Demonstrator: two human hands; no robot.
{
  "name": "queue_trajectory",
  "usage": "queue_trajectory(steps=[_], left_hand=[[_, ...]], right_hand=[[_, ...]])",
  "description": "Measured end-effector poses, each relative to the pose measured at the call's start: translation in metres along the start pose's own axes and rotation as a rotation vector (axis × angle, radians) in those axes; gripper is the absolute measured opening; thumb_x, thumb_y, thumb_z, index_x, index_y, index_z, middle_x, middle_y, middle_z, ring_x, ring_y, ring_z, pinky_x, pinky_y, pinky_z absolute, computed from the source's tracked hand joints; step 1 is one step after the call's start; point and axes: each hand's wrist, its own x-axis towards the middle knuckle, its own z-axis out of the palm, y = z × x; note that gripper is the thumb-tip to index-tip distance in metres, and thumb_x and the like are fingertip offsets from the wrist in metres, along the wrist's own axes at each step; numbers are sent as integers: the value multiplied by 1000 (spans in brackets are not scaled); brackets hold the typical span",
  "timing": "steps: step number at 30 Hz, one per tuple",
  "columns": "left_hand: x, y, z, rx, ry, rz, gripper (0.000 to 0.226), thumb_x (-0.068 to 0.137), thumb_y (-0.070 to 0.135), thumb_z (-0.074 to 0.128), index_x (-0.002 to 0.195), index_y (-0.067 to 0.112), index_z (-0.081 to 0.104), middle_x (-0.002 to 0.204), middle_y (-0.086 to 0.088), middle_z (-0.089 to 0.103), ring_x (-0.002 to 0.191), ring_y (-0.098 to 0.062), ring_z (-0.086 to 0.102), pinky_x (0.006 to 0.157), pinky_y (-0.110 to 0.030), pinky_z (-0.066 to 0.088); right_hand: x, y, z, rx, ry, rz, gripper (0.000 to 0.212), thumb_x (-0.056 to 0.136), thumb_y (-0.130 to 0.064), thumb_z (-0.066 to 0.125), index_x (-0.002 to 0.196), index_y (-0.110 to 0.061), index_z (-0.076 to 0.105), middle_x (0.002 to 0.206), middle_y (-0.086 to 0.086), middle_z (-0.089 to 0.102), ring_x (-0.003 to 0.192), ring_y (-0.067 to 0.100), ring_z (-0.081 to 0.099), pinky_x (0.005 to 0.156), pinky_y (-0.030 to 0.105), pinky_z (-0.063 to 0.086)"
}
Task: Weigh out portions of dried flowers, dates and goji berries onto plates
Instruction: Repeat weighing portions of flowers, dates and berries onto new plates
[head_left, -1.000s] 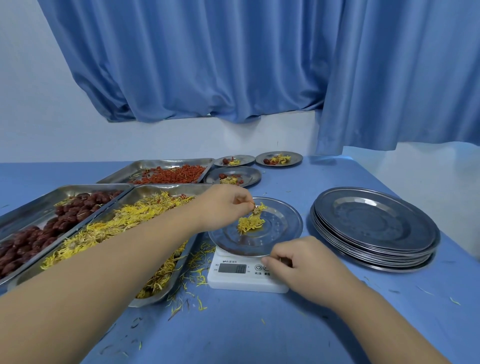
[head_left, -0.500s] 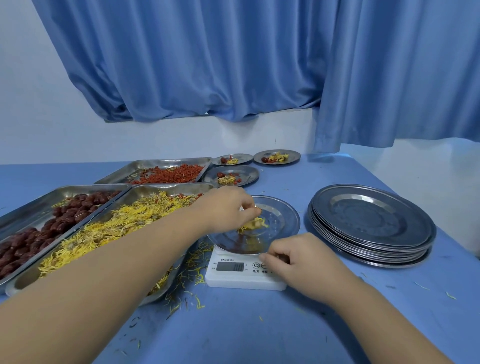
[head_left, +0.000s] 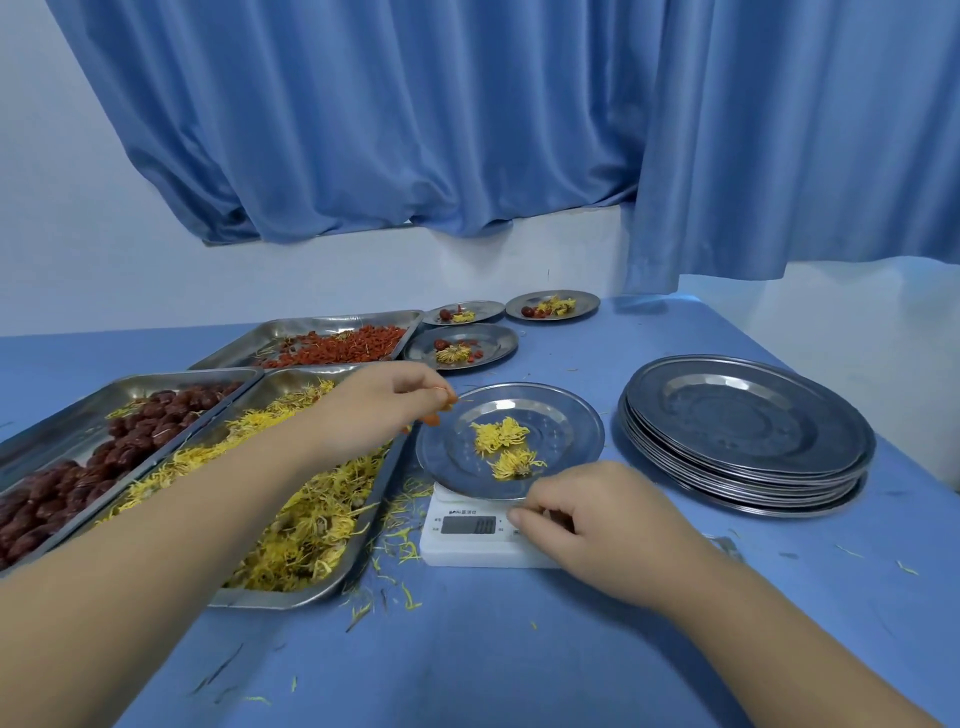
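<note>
A steel plate (head_left: 571, 415) sits on a small white scale (head_left: 467, 551) and holds two clumps of yellow dried flowers (head_left: 498, 434). My left hand (head_left: 379, 405) hovers at the plate's left rim with its fingertips pinched together; a thin strand may stick out of them. My right hand (head_left: 587, 514) rests curled on the scale's front right corner, next to its display. To the left stand the tray of dried flowers (head_left: 270, 597), the tray of dates (head_left: 62, 431) and, further back, the tray of goji berries (head_left: 311, 327).
A stack of empty steel plates (head_left: 748, 431) stands to the right of the scale. Three filled plates (head_left: 498, 345) (head_left: 488, 310) (head_left: 587, 306) sit at the back. Loose petals litter the blue table (head_left: 467, 649) around the scale and the tray.
My left hand has let the flowers go onto the plate and drawn back to the plate's left rim. My right hand has stayed on the scale.
</note>
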Motion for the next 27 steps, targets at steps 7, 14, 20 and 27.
queue_trajectory(steps=[7,14,20,27], left_hand=[[-40,-53,-61,199,38,-166,11,94,39,57,95,42,67,98,19,69,87,2,63,73,-19,44],[-64,-113,-148,348,248,-336,14,96,30,55,88,30,67,86,21,61,78,-5,58,73,-31,42],[-74,-170,-191,406,366,-476,22,98,30,50,106,17,66,103,-8,68,93,-27,60,83,-37,43],[-71,-221,-176,679,70,-654,42,98,10,40,136,17,54,145,-9,50,131,-27,47,109,-37,36]], right_hand=[[5,-37,14,-56,145,-161,39,91,-39,42,62,-16,55,58,-6,48,55,14,46,49,31,40],[50,-84,50,-156,155,-236,29,91,-37,43,73,-23,61,67,-8,52,64,13,51,52,30,44],[47,-82,69,-173,142,-289,21,88,-33,51,73,-23,62,67,-9,51,64,12,48,56,24,41],[52,-74,70,-122,110,-232,24,89,-37,47,75,-26,63,69,-12,52,66,9,50,54,26,46]])
